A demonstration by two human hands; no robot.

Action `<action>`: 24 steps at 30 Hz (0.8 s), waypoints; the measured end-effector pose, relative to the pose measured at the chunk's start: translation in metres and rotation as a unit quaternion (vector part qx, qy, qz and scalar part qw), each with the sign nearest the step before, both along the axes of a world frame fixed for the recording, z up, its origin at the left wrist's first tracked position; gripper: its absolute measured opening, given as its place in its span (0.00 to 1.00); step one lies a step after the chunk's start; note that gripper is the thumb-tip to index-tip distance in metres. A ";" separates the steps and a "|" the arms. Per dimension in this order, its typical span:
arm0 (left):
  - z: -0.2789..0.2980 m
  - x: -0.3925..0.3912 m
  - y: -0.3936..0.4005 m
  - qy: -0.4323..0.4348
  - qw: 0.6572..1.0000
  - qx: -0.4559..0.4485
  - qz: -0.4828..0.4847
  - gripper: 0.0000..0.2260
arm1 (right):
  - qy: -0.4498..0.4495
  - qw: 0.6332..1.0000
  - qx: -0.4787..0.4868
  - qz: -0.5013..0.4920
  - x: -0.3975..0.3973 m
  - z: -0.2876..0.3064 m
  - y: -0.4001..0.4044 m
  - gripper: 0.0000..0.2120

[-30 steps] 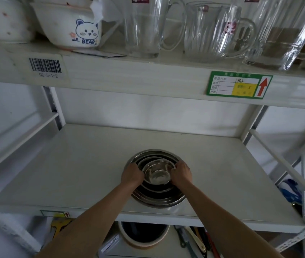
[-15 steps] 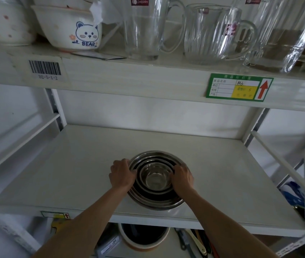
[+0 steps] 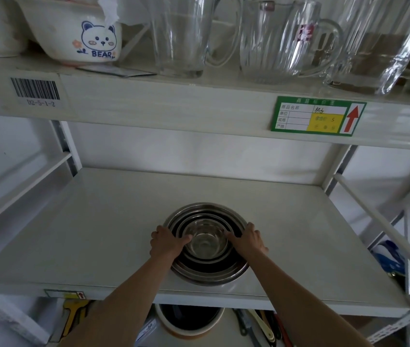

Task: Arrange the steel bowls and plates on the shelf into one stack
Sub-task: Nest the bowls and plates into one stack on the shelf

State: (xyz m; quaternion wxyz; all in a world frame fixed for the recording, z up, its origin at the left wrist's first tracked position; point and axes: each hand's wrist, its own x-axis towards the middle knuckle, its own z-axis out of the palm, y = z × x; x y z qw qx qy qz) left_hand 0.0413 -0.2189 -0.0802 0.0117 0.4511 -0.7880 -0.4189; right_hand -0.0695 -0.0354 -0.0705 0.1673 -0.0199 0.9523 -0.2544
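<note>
Hands that gripped the innermost bowl a second ago now curl on the outer rims, left hand (image 3: 167,242) and right hand (image 3: 249,239) flanking the nested steel stack (image 3: 206,269) at lower centre on the white shelf (image 3: 98,221), suggesting stacking is essentially complete.

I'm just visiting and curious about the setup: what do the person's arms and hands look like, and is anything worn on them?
Two bare human arms come up from the bottom edge of the head view. The left hand and the right hand wear no gloves. No sleeves, watch, rings or bracelets show on the visible forearms and hands, and no cables or markings either.
</note>
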 end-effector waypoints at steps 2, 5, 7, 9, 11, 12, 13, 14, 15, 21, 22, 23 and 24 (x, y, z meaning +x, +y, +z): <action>-0.002 -0.001 0.001 0.010 1.000 -0.005 0.009 0.50 | 0.001 1.000 -0.002 -0.008 0.001 -0.001 -0.002 0.43; -0.006 -0.002 0.002 0.017 1.000 -0.014 0.015 0.48 | 0.006 1.000 -0.017 -0.018 0.003 -0.003 -0.004 0.44; -0.009 -0.001 0.002 0.021 0.999 -0.026 0.018 0.46 | 0.013 0.999 -0.024 -0.024 0.005 -0.005 -0.004 0.43; -0.010 -0.001 0.004 0.022 0.999 -0.042 0.021 0.45 | 0.019 0.999 -0.027 -0.029 0.006 -0.006 -0.005 0.42; -0.011 -0.001 0.006 0.021 0.998 -0.050 0.024 0.43 | 0.026 0.999 -0.024 -0.031 0.007 -0.007 -0.005 0.41; -0.011 -0.001 0.007 0.021 0.998 -0.053 0.026 0.43 | 0.030 0.999 -0.023 -0.031 0.008 -0.007 -0.005 0.41; -0.012 -0.001 0.008 0.022 0.998 -0.057 0.029 0.43 | 0.033 0.999 -0.024 -0.032 0.008 -0.007 -0.005 0.40; -0.012 0.000 0.008 0.023 0.997 -0.062 0.032 0.42 | 0.036 0.998 -0.026 -0.033 0.009 -0.008 -0.005 0.40; -0.013 0.000 0.009 0.021 0.997 -0.067 0.035 0.41 | 0.038 0.998 -0.028 -0.035 0.009 -0.008 -0.005 0.40; -0.014 -0.001 0.010 0.013 0.996 -0.073 0.047 0.40 | 0.039 0.998 -0.019 -0.045 0.009 -0.008 -0.009 0.39; -0.014 -0.001 0.010 0.013 0.996 -0.073 0.048 0.40 | 0.039 0.998 -0.015 -0.046 0.010 -0.007 -0.010 0.39; -0.014 -0.001 0.010 0.012 0.996 -0.073 0.048 0.40 | 0.038 0.998 -0.011 -0.048 0.010 -0.006 -0.011 0.38; -0.014 -0.002 0.009 0.012 0.996 -0.072 0.047 0.40 | 0.038 0.998 -0.009 -0.050 0.010 -0.005 -0.012 0.37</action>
